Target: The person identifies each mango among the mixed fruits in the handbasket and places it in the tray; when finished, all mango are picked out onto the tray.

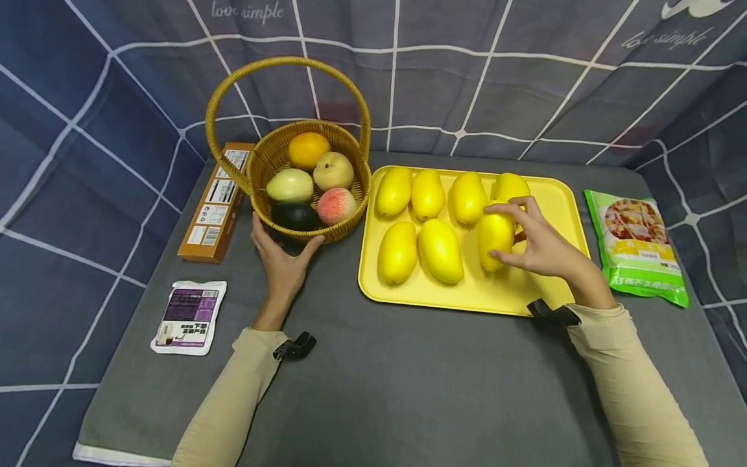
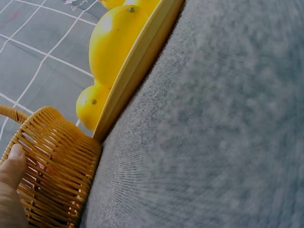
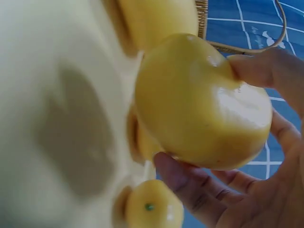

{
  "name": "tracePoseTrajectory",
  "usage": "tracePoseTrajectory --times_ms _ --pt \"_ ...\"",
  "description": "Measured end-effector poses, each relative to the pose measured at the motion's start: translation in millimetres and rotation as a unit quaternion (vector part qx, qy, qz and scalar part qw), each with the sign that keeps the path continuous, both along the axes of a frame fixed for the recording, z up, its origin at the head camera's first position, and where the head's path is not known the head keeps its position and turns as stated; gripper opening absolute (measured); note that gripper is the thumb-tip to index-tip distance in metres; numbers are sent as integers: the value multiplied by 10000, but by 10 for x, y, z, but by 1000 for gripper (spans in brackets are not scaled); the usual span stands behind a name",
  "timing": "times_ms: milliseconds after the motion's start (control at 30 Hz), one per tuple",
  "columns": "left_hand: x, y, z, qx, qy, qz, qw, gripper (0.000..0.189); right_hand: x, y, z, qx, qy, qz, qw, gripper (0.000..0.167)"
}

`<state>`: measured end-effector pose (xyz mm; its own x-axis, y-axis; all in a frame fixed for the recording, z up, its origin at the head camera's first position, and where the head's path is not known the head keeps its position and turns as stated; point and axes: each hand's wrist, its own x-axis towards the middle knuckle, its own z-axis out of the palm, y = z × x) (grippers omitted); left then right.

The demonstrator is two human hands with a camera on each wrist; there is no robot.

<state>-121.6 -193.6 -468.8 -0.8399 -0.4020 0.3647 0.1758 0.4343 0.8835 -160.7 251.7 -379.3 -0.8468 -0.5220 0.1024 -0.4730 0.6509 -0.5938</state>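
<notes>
In the head view my right hand (image 1: 539, 243) grips a yellow mango (image 1: 495, 240) over the right part of a yellow tray (image 1: 473, 305), thumb and fingers on opposite sides. In the right wrist view that mango (image 3: 199, 104) fills the grasp and looks raised off the tray. Several more mangoes (image 1: 441, 251) lie on the tray in two rows. My left hand (image 1: 284, 263) rests spread against the near outer side of a wicker basket (image 1: 344, 233). Its thumb (image 2: 14, 164) presses on the woven wall in the left wrist view; the other fingers are hidden there.
Inside the basket are an orange fruit (image 1: 308, 151), a pale round fruit (image 1: 333, 171), a light green fruit (image 1: 290, 186), a peach (image 1: 336, 206) and a dark green fruit (image 1: 295, 216). An orange-brown box (image 1: 201, 224) and a purple-white pouch (image 1: 189, 318) lie left, a green food bag (image 1: 639, 243) right.
</notes>
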Motion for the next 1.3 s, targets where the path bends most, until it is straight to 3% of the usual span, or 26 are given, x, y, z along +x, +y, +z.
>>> tracePoseTrajectory --times_ms 133,367,500,700,867,1133,1300 --pt "8 35 45 111 59 -2 9999 116 10 42 -107 242 -245 55 9994 71" --pt "111 159 310 217 21 -105 9997 110 19 78 -166 567 -597 -46 9966 71" --pt "122 166 340 245 -5 -110 9996 109 16 94 -177 677 -676 -93 9954 73" --pt "115 162 313 246 -25 -61 9997 111 28 111 -196 846 -781 72 9933 71" --pt "112 164 312 222 -9 -63 9997 110 26 107 -209 863 -931 -174 9918 71" --pt "-3 27 20 117 -36 1 9999 117 12 108 -206 937 -1054 -313 9895 73" --pt "-10 -5 -28 42 -101 0 9999 118 24 103 -201 963 -1110 -360 9885 74"
